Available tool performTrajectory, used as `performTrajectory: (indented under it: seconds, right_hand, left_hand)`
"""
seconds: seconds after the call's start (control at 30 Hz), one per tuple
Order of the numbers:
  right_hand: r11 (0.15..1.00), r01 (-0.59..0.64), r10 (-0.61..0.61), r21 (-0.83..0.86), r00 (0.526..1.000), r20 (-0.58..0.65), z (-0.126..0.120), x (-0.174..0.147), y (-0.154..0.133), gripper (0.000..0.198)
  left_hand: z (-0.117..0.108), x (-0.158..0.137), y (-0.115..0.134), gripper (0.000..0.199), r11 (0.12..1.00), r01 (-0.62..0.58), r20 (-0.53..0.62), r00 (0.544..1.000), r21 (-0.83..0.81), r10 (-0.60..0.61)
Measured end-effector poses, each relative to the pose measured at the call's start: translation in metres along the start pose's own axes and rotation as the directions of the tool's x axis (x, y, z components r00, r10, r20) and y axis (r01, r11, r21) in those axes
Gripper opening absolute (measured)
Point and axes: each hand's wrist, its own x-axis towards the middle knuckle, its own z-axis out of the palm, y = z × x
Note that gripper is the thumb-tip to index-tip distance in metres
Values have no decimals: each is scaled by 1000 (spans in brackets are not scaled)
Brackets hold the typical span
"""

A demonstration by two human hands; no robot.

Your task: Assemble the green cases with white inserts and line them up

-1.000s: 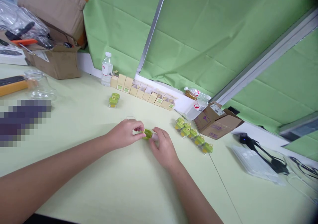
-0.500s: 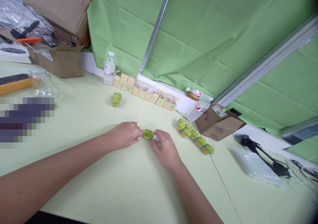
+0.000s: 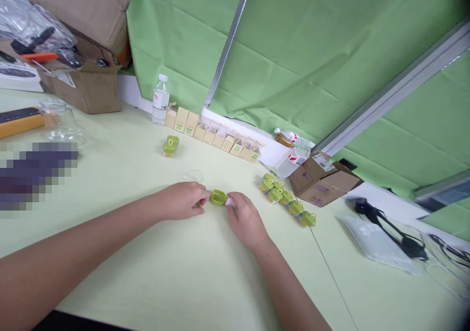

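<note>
Pinching from both ends, our left hand (image 3: 183, 200) and right hand (image 3: 246, 219) hold the green case (image 3: 218, 197) between them, its long axis running hand to hand on the surface (image 3: 165, 272).

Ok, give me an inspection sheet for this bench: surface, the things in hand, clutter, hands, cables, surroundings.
Surface: pale green table, a seam running across it at right.
Things in hand: small green piece between both hands; empty clear case just behind.
Clutter: row of packed green pieces; pair of packed pieces; row of small cartons; water bottle; glass jar; cardboard boxes; stack of clear trays.
Hands: left hand pinches one end of the green piece, right hand the other end.
Cables: black cable at right, over the trays.
Surroundings: green cloth hung behind the table.
</note>
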Motion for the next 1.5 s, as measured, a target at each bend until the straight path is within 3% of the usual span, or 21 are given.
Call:
performTrajectory:
  seconds: [0.33,0.47,0.63,0.8,1.03,1.17,1.27,1.37,1.5]
  right_hand:
    - [1000,10,-10,-18,1000,-13,-3,-1,3,39]
    - [1000,20,-22,-21,996,-83,-4,-1,6,47]
    - [1000,23,-25,-17,990,-138,-6,-1,6,40]
    - [1000,26,-28,-13,989,-147,-5,-1,3,35]
    - [998,59,-54,14,966,-254,-10,-1,-5,29]
    - [993,14,22,117,953,-302,-14,-1,-11,22]
    - [947,-65,120,313,980,-161,-16,-3,-19,13]
    - [904,-90,61,418,995,83,-14,-5,-29,12]
    - [915,-87,-2,395,976,220,-7,-8,-38,12]
  left_hand:
    - [-2,-1,-1,8,999,0,-3,1000,-33,-1]
    - [-5,-3,4,7,1000,0,-6,1000,-20,0]
    - [-6,-4,4,18,1000,-5,-1,1000,-11,5]
    - [-5,-3,4,19,1000,2,-2,1000,-13,-2]
    - [-3,-3,5,22,999,20,6,1000,-32,-20]
    - [-3,-2,5,23,999,-3,16,1000,-53,4]
    - [-1,-2,6,23,997,-29,15,999,-75,30]
    - [1,-1,6,25,993,-51,0,999,-103,52]
    - [2,-1,10,24,987,-65,15,998,-150,68]
